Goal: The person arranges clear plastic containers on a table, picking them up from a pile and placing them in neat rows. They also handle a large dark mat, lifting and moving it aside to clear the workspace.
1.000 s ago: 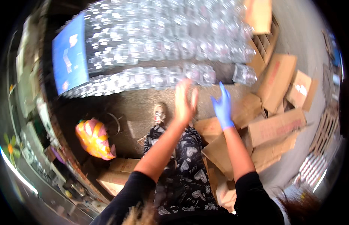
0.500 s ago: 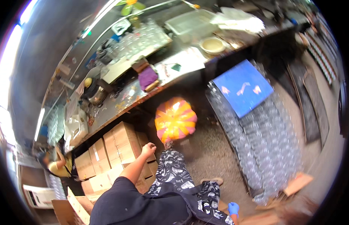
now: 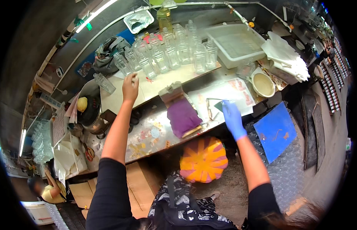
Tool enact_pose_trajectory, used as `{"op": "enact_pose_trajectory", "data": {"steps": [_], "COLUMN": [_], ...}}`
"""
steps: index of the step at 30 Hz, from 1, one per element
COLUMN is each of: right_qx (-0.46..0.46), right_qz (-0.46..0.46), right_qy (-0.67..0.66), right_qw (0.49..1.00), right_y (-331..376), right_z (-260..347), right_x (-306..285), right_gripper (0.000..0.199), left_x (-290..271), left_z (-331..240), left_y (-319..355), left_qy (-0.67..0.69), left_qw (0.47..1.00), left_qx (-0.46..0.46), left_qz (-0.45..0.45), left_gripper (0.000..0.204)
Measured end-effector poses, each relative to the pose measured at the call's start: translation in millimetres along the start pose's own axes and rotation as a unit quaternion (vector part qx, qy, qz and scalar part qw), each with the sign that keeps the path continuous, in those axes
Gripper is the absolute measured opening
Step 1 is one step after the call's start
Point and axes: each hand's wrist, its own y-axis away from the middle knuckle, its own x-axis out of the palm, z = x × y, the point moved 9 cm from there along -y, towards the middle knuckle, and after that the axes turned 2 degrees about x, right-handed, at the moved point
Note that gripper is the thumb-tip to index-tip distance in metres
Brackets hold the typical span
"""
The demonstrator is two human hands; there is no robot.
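Observation:
My left hand (image 3: 130, 87), bare, is above the pale board (image 3: 151, 86) on the workbench, just in front of the clear glass bottles (image 3: 160, 59). Its fingers are curled closed; whatever they may hold is hidden. One bottle (image 3: 104, 83) lies tilted to its left. My right hand (image 3: 234, 119), in a blue glove, reaches over white printed sheets (image 3: 239, 92) with fingers stretched out. Beside its fingertips lie a small dark green piece (image 3: 219, 106) and a thin, dark, wire-like thing (image 3: 210, 111). A purple cloth-covered block (image 3: 183, 117) rests between my arms.
A translucent tub (image 3: 236, 44) and a round cream bowl (image 3: 263, 84) stand at the back right. An orange and purple stool cushion (image 3: 204, 160) is below the bench edge, near cardboard boxes (image 3: 142, 191). A blue sheet (image 3: 276, 132) covers bottles at right. Another person (image 3: 51, 189) is far left.
My view has come closer to the bench. My left hand has risen from beside my leg to the bottles, and my gloved right hand has moved from low by my side to over the sheets.

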Motion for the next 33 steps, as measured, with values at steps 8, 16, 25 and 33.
{"op": "enact_pose_trajectory", "data": {"steps": [8, 16, 25, 33], "right_qx": [-0.060, 0.017, 0.015, 0.231], "right_qz": [-0.027, 0.068, -0.215, -0.271], "right_qy": [0.135, 0.177, -0.160, 0.001], "right_qw": [0.989, 0.982, 0.963, 0.934], "right_y": [-286.6, -280.3, 54.9, 459.5], "right_z": [41.5, 30.7, 90.6, 44.5], "right_x": [102.7, 133.9, -117.5, -278.9], "right_gripper": [0.060, 0.027, 0.030, 0.030], "left_x": [83.4, 94.5, -89.4, -55.4], "left_z": [74.9, 163.9, -83.9, -333.3], "left_y": [-186.8, -225.5, -96.5, 187.2], "left_qy": [-0.169, -0.118, -0.156, -0.007], "left_qw": [0.965, 0.954, 0.941, 0.927], "left_qx": [0.147, 0.133, 0.272, 0.279], "left_qz": [0.140, 0.242, 0.130, 0.250], "left_gripper": [0.052, 0.031, 0.030, 0.025]}}
